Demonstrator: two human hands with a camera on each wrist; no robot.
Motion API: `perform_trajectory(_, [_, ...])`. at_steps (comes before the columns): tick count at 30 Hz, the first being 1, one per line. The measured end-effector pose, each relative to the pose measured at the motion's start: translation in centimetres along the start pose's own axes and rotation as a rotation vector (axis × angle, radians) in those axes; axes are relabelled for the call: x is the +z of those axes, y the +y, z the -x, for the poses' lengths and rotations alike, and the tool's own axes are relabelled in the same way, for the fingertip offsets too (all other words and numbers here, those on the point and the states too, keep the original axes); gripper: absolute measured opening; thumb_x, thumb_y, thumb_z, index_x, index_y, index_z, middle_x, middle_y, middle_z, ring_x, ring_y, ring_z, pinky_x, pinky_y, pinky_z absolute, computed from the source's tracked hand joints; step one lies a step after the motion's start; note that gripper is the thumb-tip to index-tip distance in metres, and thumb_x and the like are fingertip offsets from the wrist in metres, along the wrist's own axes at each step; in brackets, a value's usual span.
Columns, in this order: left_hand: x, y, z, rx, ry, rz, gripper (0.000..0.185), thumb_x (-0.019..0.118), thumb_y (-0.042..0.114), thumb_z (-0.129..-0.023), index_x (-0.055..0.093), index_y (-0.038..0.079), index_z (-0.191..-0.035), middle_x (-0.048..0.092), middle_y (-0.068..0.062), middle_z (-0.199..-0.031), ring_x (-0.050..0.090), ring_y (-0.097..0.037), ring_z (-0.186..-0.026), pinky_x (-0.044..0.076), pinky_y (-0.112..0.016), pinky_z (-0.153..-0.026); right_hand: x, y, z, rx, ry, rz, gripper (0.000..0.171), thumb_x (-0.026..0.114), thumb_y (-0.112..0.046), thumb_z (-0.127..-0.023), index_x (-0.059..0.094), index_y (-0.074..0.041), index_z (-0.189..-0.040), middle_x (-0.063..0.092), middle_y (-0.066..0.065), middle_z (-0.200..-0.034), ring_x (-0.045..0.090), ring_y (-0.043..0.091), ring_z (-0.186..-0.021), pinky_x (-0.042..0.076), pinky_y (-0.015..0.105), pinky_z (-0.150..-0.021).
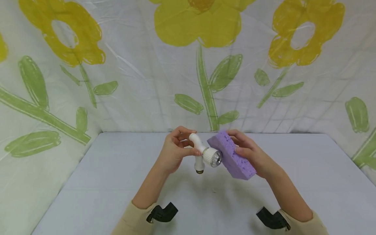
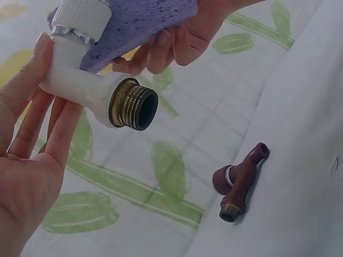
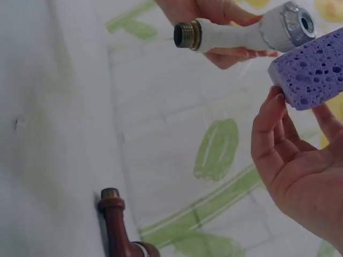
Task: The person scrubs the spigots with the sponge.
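Note:
A white tap with a ribbed knob, chrome end and brass thread is raised above the table. My left hand pinches it between thumb and fingers. On the other side, my right hand grips a purple porous sponge by its edges. The sponge lies against or very close to the knob; whether they touch is unclear. In the left wrist view, the tap's brass thread points toward the camera, with the sponge behind it.
A reddish-brown tap lies on the white table in the left wrist view. The right wrist view also shows a reddish-brown tap there. A flower-printed curtain hangs behind the table. A black device sits on each sleeve.

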State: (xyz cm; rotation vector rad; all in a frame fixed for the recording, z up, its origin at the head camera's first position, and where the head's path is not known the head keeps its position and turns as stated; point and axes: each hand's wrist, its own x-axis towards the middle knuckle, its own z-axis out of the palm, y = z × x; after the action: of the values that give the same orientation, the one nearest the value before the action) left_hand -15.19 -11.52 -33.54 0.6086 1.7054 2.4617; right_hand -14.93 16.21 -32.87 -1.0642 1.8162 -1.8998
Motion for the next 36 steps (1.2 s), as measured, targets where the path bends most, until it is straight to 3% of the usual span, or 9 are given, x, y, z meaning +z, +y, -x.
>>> perform_trajectory(5, [-0.2,0.8,0.2,0.016,-0.026,-0.146,0.063,0.079,-0.027,-0.068,0.077,0.027,-0.101,0.073,0.007,-0.097,0.069,-0.015,-0.084,0.063,-0.028,-0.071,-0.4,-0.9,0.2,0.094,0.024,0.194,0.042,0.049,-0.009,-0.106,0.061,-0.029,-0.14,0.062,0.001,-0.132,0.065,0.017,-0.109,0.06,0.031,-0.083])
perform_trajectory(8, [-0.2,1.1,0.4,0.036,-0.049,-0.241,0.05,0.085,-0.023,-0.068,0.075,0.007,-0.107,0.074,0.005,-0.093,0.072,-0.015,-0.085,0.064,-0.032,-0.072,-0.5,-1.2,0.2,0.138,-0.003,0.227,0.037,0.052,-0.011,-0.106,0.064,-0.027,-0.137,0.063,0.004,-0.131,0.064,0.019,-0.109,0.06,0.033,-0.083])
perform_trajectory(12, [-0.1,1.3,0.4,0.039,-0.071,-0.306,0.052,0.087,-0.021,-0.068,0.067,-0.012,-0.115,0.074,0.005,-0.09,0.073,-0.014,-0.084,0.066,-0.035,-0.073,-0.8,-1.3,0.1,0.122,-0.062,0.207,0.036,0.053,-0.011,-0.104,0.064,-0.022,-0.137,0.063,0.004,-0.133,0.065,0.022,-0.109,0.06,0.034,-0.084])
perform_trajectory(18, [0.1,1.3,0.4,0.02,-0.082,-0.351,0.048,0.088,-0.018,-0.069,0.071,-0.008,-0.112,0.074,0.001,-0.087,0.074,-0.015,-0.081,0.066,-0.036,-0.074,-0.9,-1.2,0.3,0.137,-0.011,0.319,0.034,0.064,-0.011,-0.1,0.065,-0.014,-0.134,0.063,0.013,-0.123,0.069,0.023,-0.089,0.061,0.033,-0.069])
perform_trajectory(22, [0.2,1.3,0.5,0.014,-0.071,-0.378,0.045,0.09,-0.015,-0.069,0.074,-0.004,-0.11,0.075,-0.003,-0.089,0.074,-0.017,-0.083,0.067,-0.038,-0.075,-0.7,-1.4,0.4,0.137,0.027,0.393,0.036,0.071,-0.011,-0.097,0.066,-0.014,-0.132,0.06,0.018,-0.12,0.064,0.023,-0.078,0.059,0.033,-0.061])
perform_trajectory(26, [0.3,1.3,0.5,0.02,-0.058,-0.391,0.045,0.091,-0.015,-0.069,0.075,-0.003,-0.11,0.075,-0.005,-0.089,0.075,-0.017,-0.082,0.067,-0.039,-0.076,-0.4,-1.8,0.7,0.095,0.066,0.493,0.041,0.078,-0.012,-0.092,0.068,-0.018,-0.132,0.061,0.012,-0.118,0.059,0.021,-0.076,0.056,0.031,-0.06])
perform_trajectory(31, [0.4,1.3,0.5,0.028,-0.029,-0.433,0.046,0.092,-0.012,-0.069,0.075,-0.002,-0.11,0.075,-0.006,-0.089,0.074,-0.018,-0.083,0.067,-0.038,-0.076,-0.1,-1.9,0.7,0.058,0.172,0.682,0.046,0.085,-0.016,-0.087,0.072,-0.024,-0.13,0.061,-0.002,-0.112,0.058,0.015,-0.09,0.055,0.029,-0.075])
perform_trajectory(36, [0.5,1.3,0.5,0.023,0.027,-0.507,0.045,0.094,-0.006,-0.071,0.076,0.004,-0.111,0.075,-0.004,-0.087,0.074,-0.02,-0.081,0.065,-0.036,-0.07,0.6,-2.2,0.7,0.012,0.206,0.769,0.051,0.09,-0.017,-0.081,0.074,-0.026,-0.129,0.062,-0.007,-0.114,0.059,0.013,-0.107,0.057,0.032,-0.087])
